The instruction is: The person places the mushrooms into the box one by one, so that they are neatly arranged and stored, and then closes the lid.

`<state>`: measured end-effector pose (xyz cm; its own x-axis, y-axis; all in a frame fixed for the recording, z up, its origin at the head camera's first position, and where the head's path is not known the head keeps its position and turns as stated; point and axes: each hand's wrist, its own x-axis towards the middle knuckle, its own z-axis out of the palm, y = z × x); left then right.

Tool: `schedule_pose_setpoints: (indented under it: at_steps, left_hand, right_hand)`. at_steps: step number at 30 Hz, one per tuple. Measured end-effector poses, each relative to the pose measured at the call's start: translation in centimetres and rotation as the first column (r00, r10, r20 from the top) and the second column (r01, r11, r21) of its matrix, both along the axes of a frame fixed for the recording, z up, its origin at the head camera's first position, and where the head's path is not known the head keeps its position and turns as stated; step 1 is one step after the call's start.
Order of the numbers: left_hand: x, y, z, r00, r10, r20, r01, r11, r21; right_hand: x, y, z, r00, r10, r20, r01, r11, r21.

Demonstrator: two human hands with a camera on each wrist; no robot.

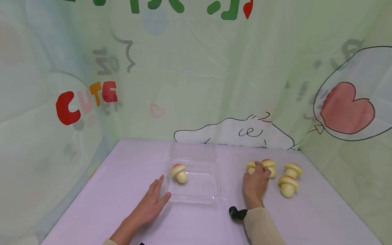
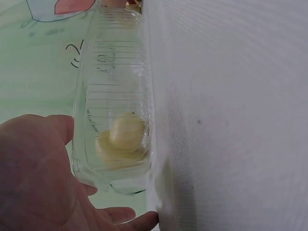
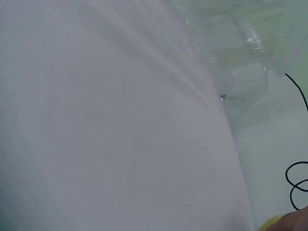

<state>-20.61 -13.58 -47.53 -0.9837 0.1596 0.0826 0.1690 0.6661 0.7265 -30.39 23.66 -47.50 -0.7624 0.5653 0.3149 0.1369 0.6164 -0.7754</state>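
A clear plastic clamshell box point(image 1: 196, 197) stands on the table with its lid point(image 1: 193, 150) folded back. One yellow toy mushroom point(image 1: 182, 176) with a reddish cap lies inside it, toward the left. My left hand point(image 1: 150, 206) rests at the box's left side, fingers extended and thumb near the front corner; the left wrist view shows this hand point(image 2: 43, 168) along the wall. On the right, my right hand point(image 1: 256, 183) pinches a toy mushroom point(image 1: 250, 166) between thumb and fingers, partly hiding it. Another mushroom point(image 1: 269, 166) sits right beside those fingers.
Two more toy mushrooms, a rear one point(image 1: 292, 169) and a front one point(image 1: 288, 186), stand right of my right hand. A dark wrist device point(image 1: 237, 213) sticks out by the right cuff. Printed fabric point(image 1: 196, 75) walls the lilac table point(image 1: 190, 224) at back and sides.
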Motion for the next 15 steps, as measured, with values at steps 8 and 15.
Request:
schedule_pose_setpoints:
  at_steps: [8, 15]
  left_hand:
    - [-0.04, -0.04, -0.02, 1.0, 0.004, -0.006, -0.004, 1.0, -0.004]
    - [0.13, 0.09, 0.04, 1.0, 0.004, -0.007, -0.004, 1.0, 0.008]
  right_hand:
    - [-0.07, 0.25, -0.13, 1.0, 0.003, -0.023, -0.003, 1.0, 0.003]
    - [0.06, 0.39, -0.37, 0.999, 0.015, -0.043, -0.014, 1.0, 0.002]
